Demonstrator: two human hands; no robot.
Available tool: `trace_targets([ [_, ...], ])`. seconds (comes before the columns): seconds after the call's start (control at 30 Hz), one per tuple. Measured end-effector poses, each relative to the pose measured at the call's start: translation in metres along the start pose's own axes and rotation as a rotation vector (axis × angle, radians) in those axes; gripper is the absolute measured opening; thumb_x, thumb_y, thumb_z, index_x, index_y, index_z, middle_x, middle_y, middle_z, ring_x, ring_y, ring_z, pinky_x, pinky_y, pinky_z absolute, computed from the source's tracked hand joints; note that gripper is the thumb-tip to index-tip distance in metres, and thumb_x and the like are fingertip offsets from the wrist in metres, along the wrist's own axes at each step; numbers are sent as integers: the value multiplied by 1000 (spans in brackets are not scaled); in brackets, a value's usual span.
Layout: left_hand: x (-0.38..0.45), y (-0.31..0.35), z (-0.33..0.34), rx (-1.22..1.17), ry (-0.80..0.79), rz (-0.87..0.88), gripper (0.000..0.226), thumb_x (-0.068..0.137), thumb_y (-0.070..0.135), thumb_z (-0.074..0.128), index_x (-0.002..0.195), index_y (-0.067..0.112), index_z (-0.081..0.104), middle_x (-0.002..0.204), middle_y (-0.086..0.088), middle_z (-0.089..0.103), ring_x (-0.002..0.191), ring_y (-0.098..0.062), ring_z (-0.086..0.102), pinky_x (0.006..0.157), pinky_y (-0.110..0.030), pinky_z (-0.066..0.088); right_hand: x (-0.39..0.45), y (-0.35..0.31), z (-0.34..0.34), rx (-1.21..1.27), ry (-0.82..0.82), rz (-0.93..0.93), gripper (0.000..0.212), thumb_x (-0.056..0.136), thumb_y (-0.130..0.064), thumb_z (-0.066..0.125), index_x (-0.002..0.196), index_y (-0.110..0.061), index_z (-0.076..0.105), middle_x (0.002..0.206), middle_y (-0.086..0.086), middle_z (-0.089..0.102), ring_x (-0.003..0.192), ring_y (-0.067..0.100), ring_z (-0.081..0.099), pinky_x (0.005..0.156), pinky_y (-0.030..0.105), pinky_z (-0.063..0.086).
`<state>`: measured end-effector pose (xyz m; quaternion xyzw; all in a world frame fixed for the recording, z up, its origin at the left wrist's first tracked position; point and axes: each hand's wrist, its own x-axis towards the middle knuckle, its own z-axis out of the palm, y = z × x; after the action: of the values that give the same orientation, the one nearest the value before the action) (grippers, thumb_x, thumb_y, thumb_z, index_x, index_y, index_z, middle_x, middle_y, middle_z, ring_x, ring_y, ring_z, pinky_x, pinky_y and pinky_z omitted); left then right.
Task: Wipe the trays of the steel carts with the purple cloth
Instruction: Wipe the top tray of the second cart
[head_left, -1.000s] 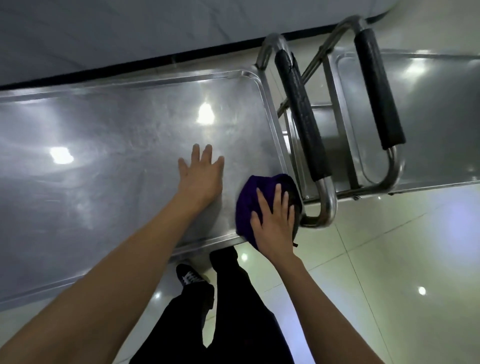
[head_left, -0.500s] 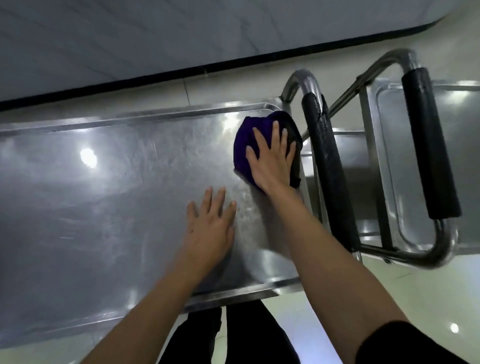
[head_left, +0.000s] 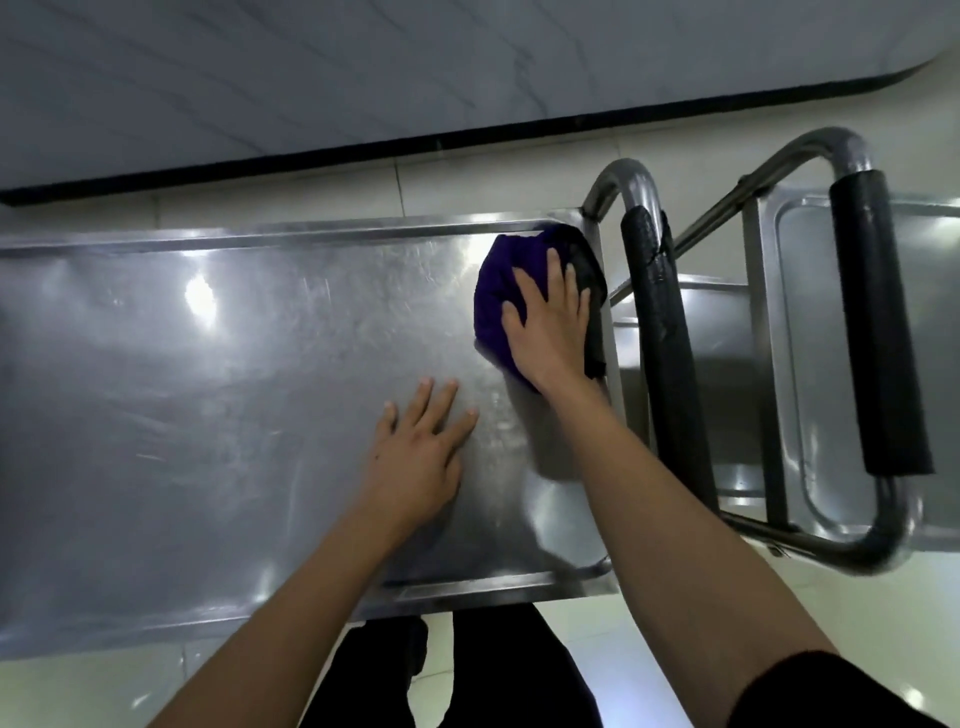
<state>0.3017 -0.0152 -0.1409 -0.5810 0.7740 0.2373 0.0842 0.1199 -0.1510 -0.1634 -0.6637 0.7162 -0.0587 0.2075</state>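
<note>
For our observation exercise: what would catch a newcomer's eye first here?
The purple cloth stands out, pressed under the right hand in the far right corner of the steel tray. The left hand lies flat on the tray nearer the person. Two black-padded cart handles stand to the right.

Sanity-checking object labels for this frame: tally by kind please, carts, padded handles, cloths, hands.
Steel carts: 2, near cart tray, second cart tray
Black padded handles: 2, near, far
Purple cloth: 1
Hands: 2, left hand flat on the tray, right hand pressing the cloth
Total: 7
</note>
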Motion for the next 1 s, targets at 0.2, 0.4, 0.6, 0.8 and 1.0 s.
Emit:
trace_targets([
  [0.2,-5,-9,-13,-118,32,32,43,100,27,47,143,20,52,161,-8,30,152,-29,17,118,-52,26,-94,10,12,-14,-26,33,56,104,-52,30,155,-31,30,169,3,-2,155,28,-3,124,54,-1],
  [0.4,-57,-30,-9,-155,134,39,35,102,32,49,130,19,65,138,-2,60,140,-25,39,109,-48,39,-193,5,32,3,-120,129,67,98,-69,28,157,-37,23,168,-2,-14,154,29,-11,122,56,-8],
  [0.6,-151,-55,16,-213,141,61,35,100,26,51,132,19,64,139,-1,57,138,-23,38,108,-45,37,-271,-36,54,-62,-135,165,67,96,-58,49,155,-34,27,168,5,-4,151,40,5,118,62,12],
  [0.8,-240,-85,43,-261,188,56,25,100,21,53,118,15,69,124,-4,63,119,-27,51,98,-46,44,-324,-83,66,-81,-55,12,56,92,-22,59,146,-26,45,158,11,31,125,40,44,102,51,43],
  [1.0,-301,-90,71,-307,248,1,33,100,22,57,130,15,65,135,-6,61,129,-25,51,105,-50,44,-384,-94,84,152,-25,-106,52,88,-5,63,137,-22,57,148,5,45,125,30,46,105,44,44],
])
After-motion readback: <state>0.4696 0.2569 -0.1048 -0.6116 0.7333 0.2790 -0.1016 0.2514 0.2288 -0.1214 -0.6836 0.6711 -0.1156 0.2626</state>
